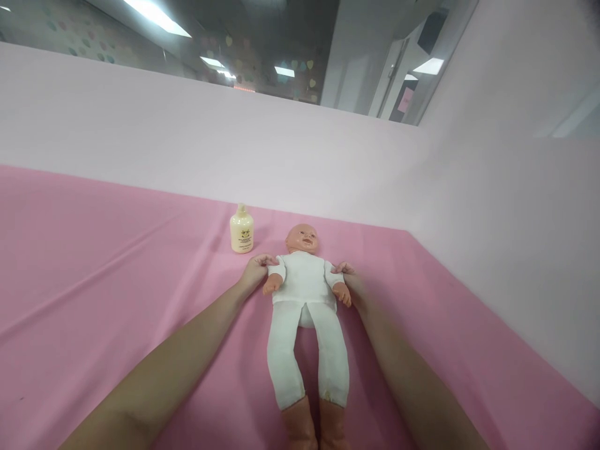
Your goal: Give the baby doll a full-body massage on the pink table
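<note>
A baby doll [302, 284] with a white cloth body lies face up on the pink sheet, its head away from me and its feet at the bottom edge of the view. My left hand [257, 270] is closed on the doll's upper arm on the left side. On the other side, my right hand [350, 278] pinches the doll's other sleeve, with the fingertips on the white cloth. Both of the doll's hands hang free below my fingers. A cream-coloured bottle [242, 232] stands upright just beyond my left hand, untouched.
The pink sheet [94, 262] covers the surface, with some creases at the left. Behind it rises a white wall [210, 150] with a window [262, 37] above. Another white wall [506, 206] closes off the right side.
</note>
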`<state>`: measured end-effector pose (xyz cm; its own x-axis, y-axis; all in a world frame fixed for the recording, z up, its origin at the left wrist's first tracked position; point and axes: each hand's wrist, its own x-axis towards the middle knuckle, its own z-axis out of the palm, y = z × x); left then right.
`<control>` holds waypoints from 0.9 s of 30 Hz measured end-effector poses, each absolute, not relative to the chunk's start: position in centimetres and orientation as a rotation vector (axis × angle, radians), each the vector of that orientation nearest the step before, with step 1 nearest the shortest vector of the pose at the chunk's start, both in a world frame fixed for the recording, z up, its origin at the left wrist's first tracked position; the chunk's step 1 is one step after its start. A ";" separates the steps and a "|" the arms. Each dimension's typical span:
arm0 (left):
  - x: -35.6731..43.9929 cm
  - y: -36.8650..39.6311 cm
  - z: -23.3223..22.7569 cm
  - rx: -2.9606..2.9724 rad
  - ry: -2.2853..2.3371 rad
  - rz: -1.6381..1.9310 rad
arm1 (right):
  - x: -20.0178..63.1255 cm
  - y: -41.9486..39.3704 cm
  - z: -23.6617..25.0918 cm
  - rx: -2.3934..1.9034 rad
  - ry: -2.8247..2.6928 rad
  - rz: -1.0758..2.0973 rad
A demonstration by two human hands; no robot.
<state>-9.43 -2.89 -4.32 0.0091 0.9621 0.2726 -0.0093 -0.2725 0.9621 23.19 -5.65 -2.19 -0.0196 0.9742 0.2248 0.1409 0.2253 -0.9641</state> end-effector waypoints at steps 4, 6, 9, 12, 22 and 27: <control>-9.4 -3.3 -3.8 1.442 1.041 1.405 | 23.0 -5.8 -1.8 -1.122 -1.386 1.010; -9.5 -3.5 -3.5 1.468 1.060 1.375 | 23.0 -5.6 -1.7 -1.101 -1.383 1.030; -9.5 -3.8 -3.2 1.481 1.044 1.347 | 23.1 -5.4 -1.8 -1.045 -1.389 1.094; -9.5 -4.0 -3.0 1.453 1.003 1.352 | 23.1 -5.3 -1.9 -1.004 -1.398 1.145; -8.8 -5.0 -1.8 1.480 1.142 1.357 | 22.4 -5.0 -1.9 -1.072 -1.396 0.965; -8.7 -4.7 -2.3 1.506 1.280 1.372 | 22.4 -4.9 -2.2 -1.112 -1.434 0.776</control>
<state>-8.74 -4.70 -2.34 -0.0591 0.9625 0.2649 0.1971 -0.2489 0.9483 22.38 -4.89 -2.18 0.0502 0.9317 0.3598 0.2082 0.3425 -0.9162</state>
